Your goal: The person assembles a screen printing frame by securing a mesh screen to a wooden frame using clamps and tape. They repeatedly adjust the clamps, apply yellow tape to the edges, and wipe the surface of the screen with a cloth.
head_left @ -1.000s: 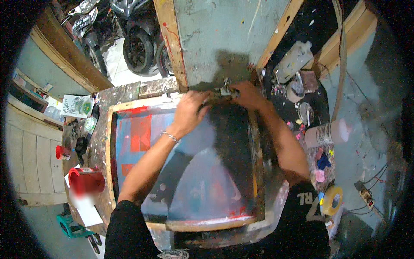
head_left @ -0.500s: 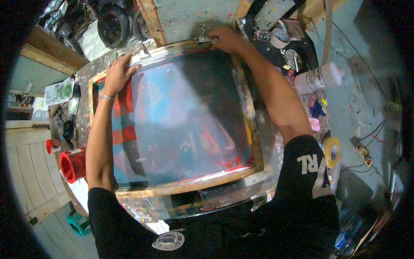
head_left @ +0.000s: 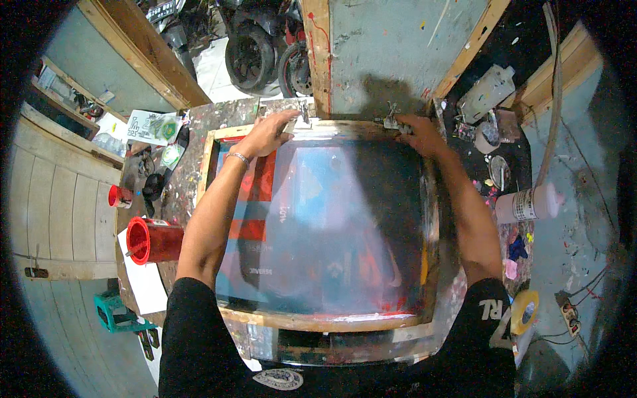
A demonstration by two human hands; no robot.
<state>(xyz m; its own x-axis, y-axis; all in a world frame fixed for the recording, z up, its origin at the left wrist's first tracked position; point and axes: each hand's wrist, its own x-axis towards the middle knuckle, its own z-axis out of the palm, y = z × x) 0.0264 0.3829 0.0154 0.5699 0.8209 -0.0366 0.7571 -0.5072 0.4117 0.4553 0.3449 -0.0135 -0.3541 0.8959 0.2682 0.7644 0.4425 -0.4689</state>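
Observation:
A wooden-framed printing screen (head_left: 279, 322) with a blue-grey mesh lies flat in front of me. Two metal hinge clamps sit on its far edge. My left hand (head_left: 267, 134) reaches over the far rail, its fingers curled at the left clamp (head_left: 304, 117). The right clamp (head_left: 391, 121) is in the fingers of my right hand (head_left: 423, 136), at the far right of the frame. Red patches and faint printed shapes show through the mesh. White and red ink (head_left: 371, 317) smears run along the near rail.
To the left stand a large red tub (head_left: 149, 240), a smaller red cup (head_left: 119, 196) and white paper (head_left: 147, 286). On the right are a pinkish bottle (head_left: 527, 204), a tape roll (head_left: 524, 312) and a white jug (head_left: 488, 93). Motorbikes (head_left: 252, 60) stand beyond the table.
My left hand has moved from the frame's far left rail to the left clamp. My right hand stays at the right clamp. The view has shifted, showing more beyond the table.

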